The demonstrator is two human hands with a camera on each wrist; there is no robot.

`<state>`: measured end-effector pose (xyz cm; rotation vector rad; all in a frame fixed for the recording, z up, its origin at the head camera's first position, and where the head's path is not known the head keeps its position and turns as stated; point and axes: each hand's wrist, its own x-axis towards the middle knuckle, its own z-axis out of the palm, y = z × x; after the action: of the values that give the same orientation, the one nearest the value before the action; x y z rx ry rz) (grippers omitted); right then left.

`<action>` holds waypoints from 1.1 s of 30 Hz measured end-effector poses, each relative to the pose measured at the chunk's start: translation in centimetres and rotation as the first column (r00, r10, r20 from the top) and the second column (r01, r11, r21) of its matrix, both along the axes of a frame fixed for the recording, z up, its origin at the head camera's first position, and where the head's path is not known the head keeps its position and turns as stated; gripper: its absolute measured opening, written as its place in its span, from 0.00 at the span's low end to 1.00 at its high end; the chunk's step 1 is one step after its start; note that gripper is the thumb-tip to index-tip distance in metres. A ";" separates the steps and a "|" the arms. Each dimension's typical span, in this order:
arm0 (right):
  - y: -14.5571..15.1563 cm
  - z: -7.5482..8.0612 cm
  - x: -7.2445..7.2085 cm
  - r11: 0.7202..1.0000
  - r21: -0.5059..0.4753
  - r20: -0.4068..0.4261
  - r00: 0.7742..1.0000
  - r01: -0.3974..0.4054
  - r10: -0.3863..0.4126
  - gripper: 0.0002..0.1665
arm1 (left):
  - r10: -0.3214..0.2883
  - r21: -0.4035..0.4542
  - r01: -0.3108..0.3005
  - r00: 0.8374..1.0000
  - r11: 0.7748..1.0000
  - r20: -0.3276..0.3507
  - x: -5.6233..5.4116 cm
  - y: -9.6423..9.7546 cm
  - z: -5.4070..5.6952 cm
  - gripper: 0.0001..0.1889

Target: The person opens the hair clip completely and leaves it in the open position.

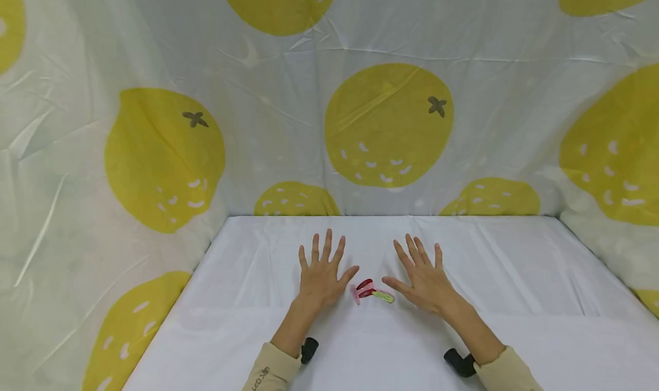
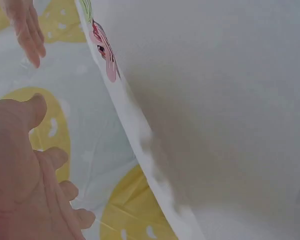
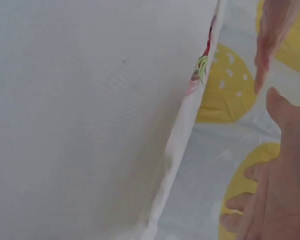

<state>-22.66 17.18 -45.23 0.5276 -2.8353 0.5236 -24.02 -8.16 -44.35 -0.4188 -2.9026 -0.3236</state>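
Observation:
A small cluster of snap hair clips lies on the white table between the two hands. Among them are a red clip (image 1: 364, 284), a pink clip (image 1: 355, 295) and a yellow-green clip (image 1: 383, 296), partly overlapping. To their left, my left hand (image 1: 321, 279) is held palm down with fingers spread, its thumb pointing toward the clips. My right hand (image 1: 424, 282) mirrors it on the other side, fingers spread and thumb tip near the yellow-green clip. Neither hand holds anything. Both wrist views show the hands raised above the tabletop, with the pink clip (image 2: 110, 67) low on the surface.
A white cloth covers the table (image 1: 381, 356). Behind it and at both sides hangs a curtain (image 1: 278, 134) printed with yellow lemons. A black wrist device (image 1: 309, 350) sits at the left cuff, another black device (image 1: 460, 363) at the right cuff.

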 end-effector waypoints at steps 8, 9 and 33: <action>0.0 0.0 -0.3 0.985 -0.115 0.118 0.983 -0.129 0.142 0.50 | -0.169 0.122 0.149 0.971 0.981 0.168 -0.4 -0.8 0.2 0.32; 0.1 0.0 -0.3 0.979 -0.142 0.148 0.975 -0.144 0.165 0.49 | -0.190 0.145 0.164 0.964 0.976 0.187 -0.5 -0.9 0.2 0.32; -0.4 -0.9 -0.1 0.922 -0.208 0.159 0.919 -0.325 0.360 0.25 | -0.309 0.123 0.296 0.946 0.947 0.095 -0.7 -0.4 -0.3 0.06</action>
<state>-22.74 16.75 -46.12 1.0000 -2.8441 0.9305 -24.71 -8.59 -44.60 -0.8582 -2.9064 -0.5631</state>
